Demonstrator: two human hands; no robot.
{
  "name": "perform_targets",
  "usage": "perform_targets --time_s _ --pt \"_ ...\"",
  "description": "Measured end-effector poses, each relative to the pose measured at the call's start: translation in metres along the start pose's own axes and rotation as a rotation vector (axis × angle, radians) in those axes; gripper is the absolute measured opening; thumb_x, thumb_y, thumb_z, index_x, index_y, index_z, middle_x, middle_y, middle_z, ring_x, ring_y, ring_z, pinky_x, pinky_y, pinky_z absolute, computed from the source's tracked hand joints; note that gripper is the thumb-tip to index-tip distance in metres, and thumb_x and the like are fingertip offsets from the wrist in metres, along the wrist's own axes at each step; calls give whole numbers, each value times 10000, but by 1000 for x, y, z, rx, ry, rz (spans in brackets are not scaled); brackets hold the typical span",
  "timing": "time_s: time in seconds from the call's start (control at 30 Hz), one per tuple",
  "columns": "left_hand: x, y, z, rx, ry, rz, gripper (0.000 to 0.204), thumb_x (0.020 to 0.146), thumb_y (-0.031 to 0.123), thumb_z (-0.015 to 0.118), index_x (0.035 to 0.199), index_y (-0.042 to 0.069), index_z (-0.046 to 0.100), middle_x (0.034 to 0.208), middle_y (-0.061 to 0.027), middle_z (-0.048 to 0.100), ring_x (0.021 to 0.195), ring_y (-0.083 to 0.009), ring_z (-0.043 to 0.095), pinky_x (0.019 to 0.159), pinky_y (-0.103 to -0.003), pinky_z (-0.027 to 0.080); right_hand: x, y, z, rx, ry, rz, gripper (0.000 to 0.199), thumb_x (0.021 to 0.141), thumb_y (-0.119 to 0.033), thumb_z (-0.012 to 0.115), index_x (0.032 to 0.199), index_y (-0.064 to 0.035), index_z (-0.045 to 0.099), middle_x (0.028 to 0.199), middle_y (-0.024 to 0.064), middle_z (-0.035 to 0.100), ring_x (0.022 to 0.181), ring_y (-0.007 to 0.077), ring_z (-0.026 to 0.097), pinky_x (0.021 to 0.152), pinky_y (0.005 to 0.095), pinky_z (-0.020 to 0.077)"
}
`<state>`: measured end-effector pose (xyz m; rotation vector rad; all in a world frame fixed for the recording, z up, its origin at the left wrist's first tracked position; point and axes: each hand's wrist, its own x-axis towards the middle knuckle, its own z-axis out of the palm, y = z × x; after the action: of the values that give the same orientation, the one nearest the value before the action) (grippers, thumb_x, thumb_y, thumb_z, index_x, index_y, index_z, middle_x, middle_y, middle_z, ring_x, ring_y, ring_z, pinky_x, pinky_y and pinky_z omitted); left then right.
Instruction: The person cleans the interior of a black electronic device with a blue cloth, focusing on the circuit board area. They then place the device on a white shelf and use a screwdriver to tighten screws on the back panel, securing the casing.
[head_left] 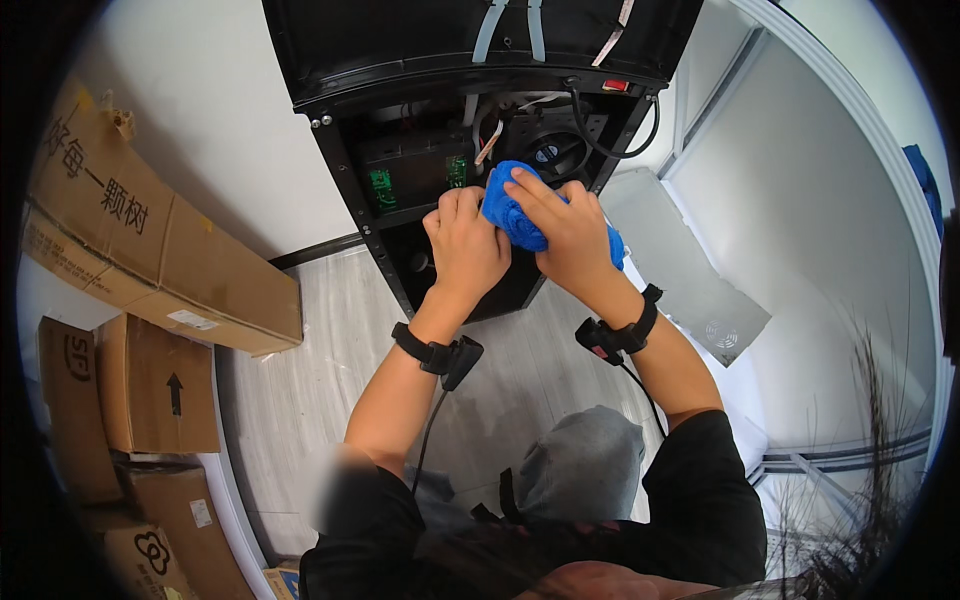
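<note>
Both wrist-strapped hands, left hand (465, 245) and right hand (565, 235), grip a blue cloth (515, 215) at frame centre against the open black cabinet (400, 170); wiping is best kept clear of its circuit boards.

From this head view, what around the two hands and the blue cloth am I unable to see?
- Most of the blue cloth: covered by the right hand.
- The spot inside the open black cabinet beneath the cloth: hidden by both hands.
- Left hand fingers: curled away, grip unclear.
- Green circuit boards: too small for detail.
- Cabinet top: cut off by the upper edge.
</note>
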<state>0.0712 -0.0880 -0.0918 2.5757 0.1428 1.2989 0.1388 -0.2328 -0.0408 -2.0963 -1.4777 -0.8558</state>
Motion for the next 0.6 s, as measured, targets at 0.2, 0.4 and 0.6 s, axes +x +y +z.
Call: perform_targets --time_s 0.2,0.4,0.6 --pt "3 4 -5 -31 -53 -34 686 660 94 700 1328 47 546 1129 -65 557 1119 -280 475 892 -405 315 -24 15 -1 39 -76 74 725 543 96 668 1227 -143 642 1373 -13 566 799 254 484 687 351 399" --pt "1 4 -9 0 -135 -64 724 659 62 698 1361 53 520 1202 -80 550 1173 -288 456 949 -411 302 -33 -2 19 57 63 88 693 574 74 639 1234 -137 633 1364 -5 572 821 267 500 713 363 403" --pt "2 5 -6 -5 -117 -7 689 697 106 695 1360 53 514 1188 -89 548 1161 -295 458 927 -412 310 -64 46 8 -56 128 262 710 538 55 654 1224 -128 634 1336 19 595 799 274 511 688 363 393"
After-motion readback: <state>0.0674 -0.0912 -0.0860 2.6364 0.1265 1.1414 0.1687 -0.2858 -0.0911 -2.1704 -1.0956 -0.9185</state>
